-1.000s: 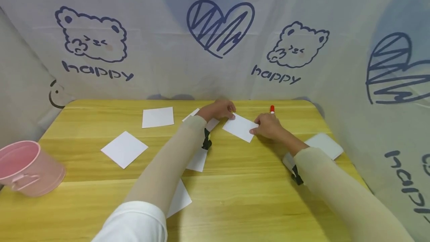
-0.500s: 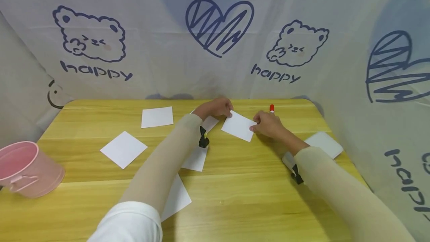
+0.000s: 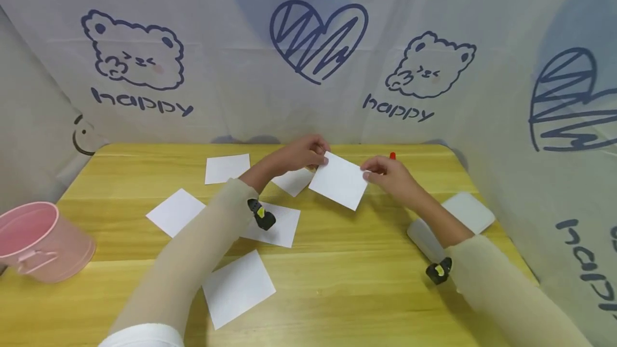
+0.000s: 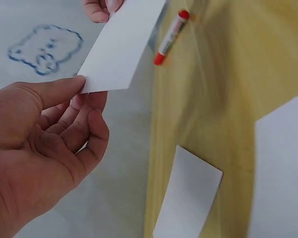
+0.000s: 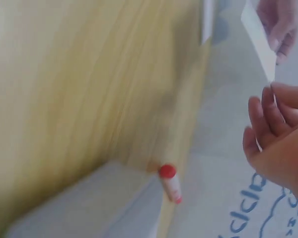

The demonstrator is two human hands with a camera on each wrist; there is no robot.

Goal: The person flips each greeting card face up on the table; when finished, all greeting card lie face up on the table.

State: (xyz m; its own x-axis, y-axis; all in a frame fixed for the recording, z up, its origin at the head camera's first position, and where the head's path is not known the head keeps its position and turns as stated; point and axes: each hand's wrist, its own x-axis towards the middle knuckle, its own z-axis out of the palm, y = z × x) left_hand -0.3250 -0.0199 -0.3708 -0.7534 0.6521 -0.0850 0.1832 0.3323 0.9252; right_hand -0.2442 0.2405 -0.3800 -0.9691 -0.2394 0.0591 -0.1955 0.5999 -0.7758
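**Paper sheet held between two hands above a wooden table**

Paper sheet (image 3: 339, 181), white and rectangular, is lifted clear of the wooden table (image 3: 366, 288) near its far edge and tilted, casting a shadow on the boards below. The left hand (image 3: 299, 153) pinches the sheet's upper left corner between thumb and fingertips; in the left wrist view the thumb lies on top of the corner with the curled fingers (image 4: 87, 126) beneath it. The right hand (image 3: 388, 173) pinches the opposite, right-hand edge, fingers curled toward the paper. The two hands are apart, one at each end of the sheet.

A red-capped marker (image 3: 392, 156) lies on the table just behind the right hand, close to the far edge; it also shows in the left wrist view (image 4: 170, 35) and the right wrist view (image 5: 170, 182). A stack of white paper (image 3: 469, 210) rests by the right forearm. Five loose white sheets lie flat on the table to the left of and below the left arm, among them one at the far side (image 3: 227, 168) and one nearest the person (image 3: 238, 287). A pink bucket (image 3: 34, 242) stands at the table's left edge. A printed fabric backdrop (image 3: 318, 42) with bears, hearts and the word "happy" encloses the table.
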